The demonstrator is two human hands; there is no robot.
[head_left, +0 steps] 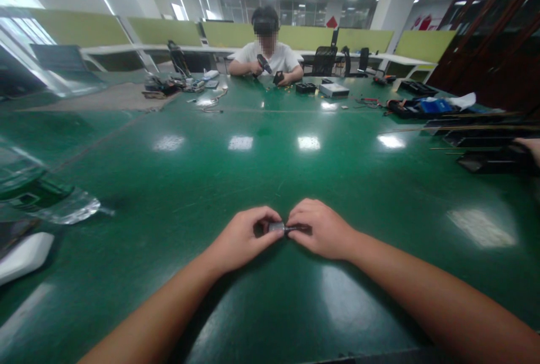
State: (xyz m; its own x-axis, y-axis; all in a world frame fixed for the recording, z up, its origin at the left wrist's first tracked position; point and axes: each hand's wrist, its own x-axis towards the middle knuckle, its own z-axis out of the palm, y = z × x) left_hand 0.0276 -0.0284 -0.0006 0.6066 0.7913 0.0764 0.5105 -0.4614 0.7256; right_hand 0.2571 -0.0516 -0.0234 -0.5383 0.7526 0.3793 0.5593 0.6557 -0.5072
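Just above the green tabletop [270,172], my left hand [248,237] is closed on a small silvery metal cylinder [276,227], gripped between thumb and fingers. My right hand [323,229] pinches a thin dark rod-like piece [297,228], lined up end to end with the cylinder. The two pieces meet in the narrow gap between my hands. Whether they are joined or only touching, I cannot tell. My fingers cover part of both, and the exact kind of each is too small to make out.
A clear plastic bottle [63,198] lies at left, above a white object [25,257]. Across the table a person [270,57] holds a dark drill-like tool [264,64]. Dark trays [476,139] and a tool bag [422,106] occupy the right side; cables [213,102] lie far left.
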